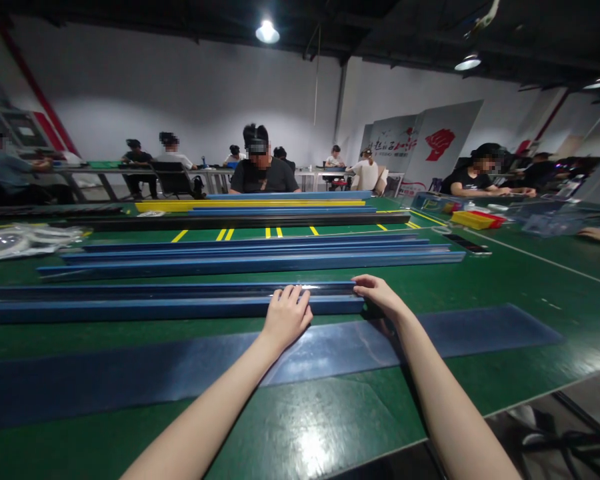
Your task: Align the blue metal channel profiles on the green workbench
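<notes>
A long blue channel (180, 309) with a dark inner groove lies across the green table. My left hand (287, 313) rests over its near wall towards the right, fingers bent into the groove and wrapped over the edge. At the channel's right end, my right hand (379, 293) has its fingers curled in at the tip; whether they pinch the end or something small there is hidden. Nearer to me, a flat translucent bluish strip (180, 367) lies lengthwise, passing under both forearms.
More blue channels (250, 262) lie beyond, then a black bar (240, 221) and a yellow one (180, 206). A phone (467, 244) and yellow and red trays (475, 219) are at the right, a plastic-wrapped roll (20, 241) at the left. A person (264, 173) sits opposite.
</notes>
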Demonstrator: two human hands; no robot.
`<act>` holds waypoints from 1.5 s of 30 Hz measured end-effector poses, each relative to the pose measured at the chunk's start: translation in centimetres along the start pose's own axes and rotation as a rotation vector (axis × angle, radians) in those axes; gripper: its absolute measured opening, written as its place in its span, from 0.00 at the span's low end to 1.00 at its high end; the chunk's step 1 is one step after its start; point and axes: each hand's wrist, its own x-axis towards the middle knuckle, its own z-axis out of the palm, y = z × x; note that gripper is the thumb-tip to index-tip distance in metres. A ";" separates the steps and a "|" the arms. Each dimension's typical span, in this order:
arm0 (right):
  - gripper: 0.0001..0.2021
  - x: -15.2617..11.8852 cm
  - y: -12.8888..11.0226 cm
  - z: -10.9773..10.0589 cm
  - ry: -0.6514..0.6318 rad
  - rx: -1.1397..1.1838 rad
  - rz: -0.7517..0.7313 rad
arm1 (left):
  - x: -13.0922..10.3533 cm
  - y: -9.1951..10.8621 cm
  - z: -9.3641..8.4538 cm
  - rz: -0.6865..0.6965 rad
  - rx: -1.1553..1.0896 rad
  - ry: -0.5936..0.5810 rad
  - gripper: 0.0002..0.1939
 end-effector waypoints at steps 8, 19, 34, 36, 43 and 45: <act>0.12 0.7 0.9 -0.2 0.149 -0.143 0.034 | 0.0 -0.2 0.3 0.013 0.020 0.024 0.13; 0.18 0.5 1.2 -0.2 0.103 -0.334 -0.022 | -0.1 -0.3 0.4 0.024 0.027 0.065 0.12; 0.19 0.3 0.8 0.5 0.205 -0.432 -0.061 | 0.0 0.0 0.1 -0.103 0.000 0.020 0.15; 0.19 0.2 0.5 0.5 0.203 -0.454 -0.061 | 0.0 0.0 0.1 -0.104 -0.007 0.022 0.14; 0.17 0.0 0.1 -0.1 0.140 -0.465 -0.058 | 0.0 -0.2 0.4 -0.070 -0.025 0.037 0.13; 0.16 0.0 0.2 -0.1 0.130 -0.466 -0.062 | -0.1 -0.2 0.5 -0.065 -0.027 0.041 0.13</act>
